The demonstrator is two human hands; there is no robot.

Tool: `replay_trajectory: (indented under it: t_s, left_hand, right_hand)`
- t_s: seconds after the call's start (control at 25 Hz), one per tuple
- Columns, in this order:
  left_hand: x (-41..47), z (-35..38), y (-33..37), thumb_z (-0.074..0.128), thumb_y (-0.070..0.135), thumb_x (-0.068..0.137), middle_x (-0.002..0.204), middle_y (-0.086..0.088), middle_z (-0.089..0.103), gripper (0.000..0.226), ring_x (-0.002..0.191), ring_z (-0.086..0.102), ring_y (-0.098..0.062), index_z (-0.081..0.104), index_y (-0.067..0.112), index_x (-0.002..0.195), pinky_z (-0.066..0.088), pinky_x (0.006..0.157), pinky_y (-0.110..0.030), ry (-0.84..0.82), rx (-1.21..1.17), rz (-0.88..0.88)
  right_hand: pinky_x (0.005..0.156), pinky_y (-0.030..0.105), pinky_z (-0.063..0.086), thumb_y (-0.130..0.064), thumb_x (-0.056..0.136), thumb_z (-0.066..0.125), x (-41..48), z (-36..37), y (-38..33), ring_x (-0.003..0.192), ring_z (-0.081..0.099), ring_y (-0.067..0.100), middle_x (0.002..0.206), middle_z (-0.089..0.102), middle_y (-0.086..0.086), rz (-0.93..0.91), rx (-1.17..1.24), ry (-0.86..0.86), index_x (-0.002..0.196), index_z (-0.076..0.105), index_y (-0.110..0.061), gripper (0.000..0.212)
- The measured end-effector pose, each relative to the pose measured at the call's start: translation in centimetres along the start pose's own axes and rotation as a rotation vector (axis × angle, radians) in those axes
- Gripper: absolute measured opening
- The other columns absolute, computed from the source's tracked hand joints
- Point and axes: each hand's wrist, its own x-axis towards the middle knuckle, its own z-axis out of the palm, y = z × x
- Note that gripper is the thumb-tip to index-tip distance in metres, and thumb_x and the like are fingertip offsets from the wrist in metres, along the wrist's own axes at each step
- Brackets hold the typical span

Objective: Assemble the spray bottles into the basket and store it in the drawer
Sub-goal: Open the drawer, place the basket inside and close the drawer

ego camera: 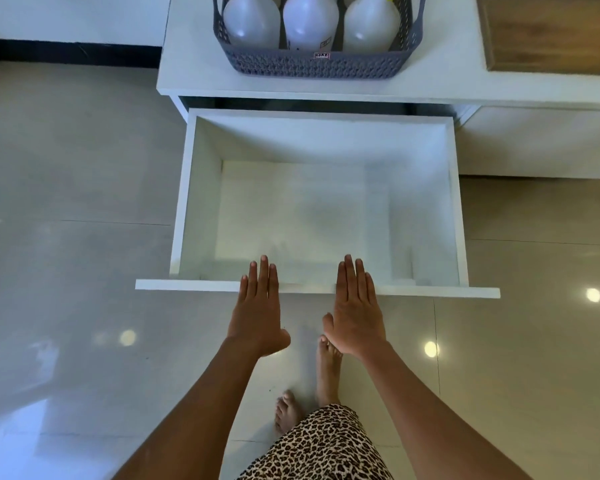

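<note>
A grey woven plastic basket (317, 65) stands on the white cabinet top (194, 64), holding three translucent white spray bottles (310, 24) side by side. Below it a white drawer (317, 288) is pulled out, and nothing lies inside it. My left hand (258, 306) and my right hand (355, 306) are stretched flat, fingers straight, over the drawer's front panel. Both hands hold nothing.
Glossy beige floor tiles (66, 202) surround the cabinet. A wooden panel (548, 32) lies on the cabinet top at the right. My bare feet (326, 368) and a leopard-print garment (319, 445) are below the hands, just in front of the drawer.
</note>
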Motion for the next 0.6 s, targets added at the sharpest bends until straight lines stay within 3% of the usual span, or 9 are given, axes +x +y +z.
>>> replay_trajectory:
  t_s: [0.32, 0.48, 0.6]
  left_hand:
    - [0.4, -0.5, 0.0, 0.057, 0.027, 0.077, 0.144, -0.014, -0.037, 0.104, 0.137, -0.03, -0.032, -0.023, 0.003, 0.139, -0.006, 0.119, -0.044, -0.058, -0.008, 0.001]
    - [0.1, -2.1, -0.2, 0.053, 0.026, 0.08, 0.149, -0.016, -0.031, 0.099, 0.139, -0.026, -0.031, -0.024, 0.002, 0.138, -0.008, 0.117, -0.042, -0.136, -0.032, 0.011]
    - [0.0, -4.6, 0.0, 0.052, 0.032, 0.082, 0.15, -0.018, -0.028, 0.098, 0.141, -0.021, -0.033, -0.021, 0.0, 0.138, -0.008, 0.116, -0.041, -0.052, -0.091, 0.042]
  right_hand:
    - [0.115, 0.036, -0.016, -0.027, 0.085, 0.038, 0.3, -0.6, -0.2, 0.137, -0.031, 0.023, 0.143, -0.039, 0.008, 0.035, -0.009, -0.066, 0.133, -0.032, -0.008, 0.086]
    - [0.116, 0.036, -0.013, -0.034, 0.089, 0.038, 0.4, -1.7, -0.6, 0.139, -0.028, 0.023, 0.145, -0.037, 0.008, 0.061, 0.031, -0.152, 0.133, -0.031, -0.007, 0.086]
    - [0.117, 0.032, -0.009, -0.043, 0.093, 0.037, 0.4, -3.8, -1.0, 0.141, -0.021, 0.02, 0.146, -0.032, 0.006, 0.009, 0.135, -0.134, 0.139, -0.023, -0.006, 0.084]
